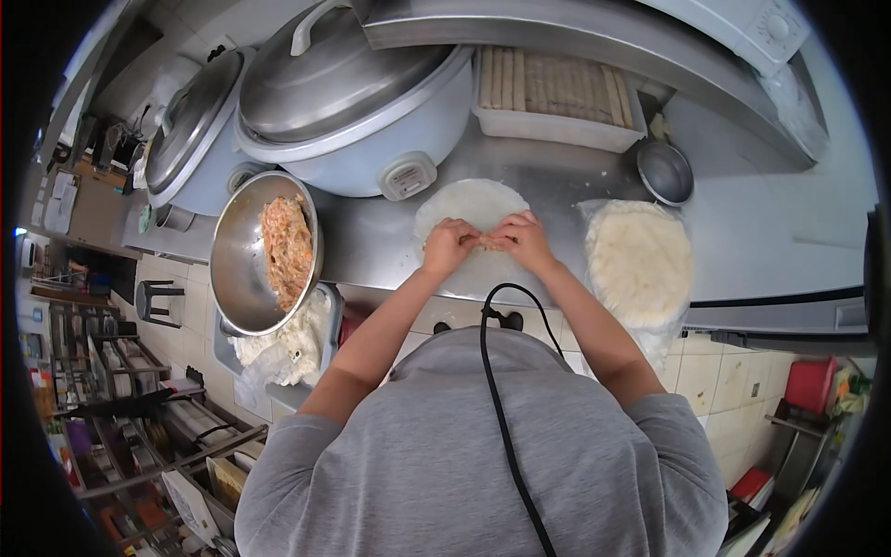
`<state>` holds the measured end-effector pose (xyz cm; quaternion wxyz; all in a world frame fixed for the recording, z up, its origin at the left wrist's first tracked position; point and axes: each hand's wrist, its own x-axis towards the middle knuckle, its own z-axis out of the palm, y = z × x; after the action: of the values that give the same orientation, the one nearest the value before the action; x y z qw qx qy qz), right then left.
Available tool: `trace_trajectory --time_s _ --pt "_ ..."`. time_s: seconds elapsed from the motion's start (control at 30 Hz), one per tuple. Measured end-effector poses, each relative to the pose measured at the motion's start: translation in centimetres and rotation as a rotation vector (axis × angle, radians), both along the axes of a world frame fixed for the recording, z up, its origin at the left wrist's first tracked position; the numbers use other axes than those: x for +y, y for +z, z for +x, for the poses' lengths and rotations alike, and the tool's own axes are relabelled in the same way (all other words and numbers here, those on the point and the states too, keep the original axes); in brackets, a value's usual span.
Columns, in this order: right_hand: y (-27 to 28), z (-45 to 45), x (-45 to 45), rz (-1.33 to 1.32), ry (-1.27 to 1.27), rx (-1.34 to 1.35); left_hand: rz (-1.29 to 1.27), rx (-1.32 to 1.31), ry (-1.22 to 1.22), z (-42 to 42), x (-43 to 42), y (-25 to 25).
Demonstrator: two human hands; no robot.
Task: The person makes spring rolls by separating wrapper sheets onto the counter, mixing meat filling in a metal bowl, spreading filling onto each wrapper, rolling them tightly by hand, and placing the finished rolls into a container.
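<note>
A round, thin, pale wrapper (471,199) lies on the steel counter in front of me. My left hand (450,246) and my right hand (522,240) pinch its near edge, fingers bent close together. A strip of orange-pink filling (489,243) shows between them at that edge, partly hidden by the fingers. To the left a steel bowl (229,255) holds a mound of minced filling with orange bits (286,247). On the right a stack of round wrappers (640,259) rests on clear plastic.
Two large lidded cookers, one (353,139) bigger than the other (200,172), stand at the back left. Behind the wrapper is a white tub (557,128) of rolls in rows. A small metal bowl (665,174) sits at right, below a steel shelf (594,37).
</note>
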<state>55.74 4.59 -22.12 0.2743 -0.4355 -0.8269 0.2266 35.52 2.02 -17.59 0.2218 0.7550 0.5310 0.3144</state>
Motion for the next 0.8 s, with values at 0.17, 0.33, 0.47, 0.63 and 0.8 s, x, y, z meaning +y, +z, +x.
trace_trajectory --time_s 0.17,0.33,0.47,0.63,0.8 --pt "2.1 -1.0 -0.8 0.089 -0.112 0.042 0.038 -0.027 0.013 0.8 0.1 0.3" --pt "0.7 -0.6 0.1 0.064 0.056 -0.126 -0.093 -0.148 0.021 1.9 0.4 -0.8" --pt "2.4 0.6 -0.5 0.147 -0.023 -0.039 0.040 -0.108 -0.033 2.7 0.5 -0.2" --pt "1.7 1.8 -0.2 0.085 0.011 -0.083 -0.005 -0.074 -0.033 4.1 0.7 -0.2" --pt "2.2 2.6 -0.7 0.072 -0.061 -0.049 -0.014 -0.122 -0.041 5.5 1.0 0.1"
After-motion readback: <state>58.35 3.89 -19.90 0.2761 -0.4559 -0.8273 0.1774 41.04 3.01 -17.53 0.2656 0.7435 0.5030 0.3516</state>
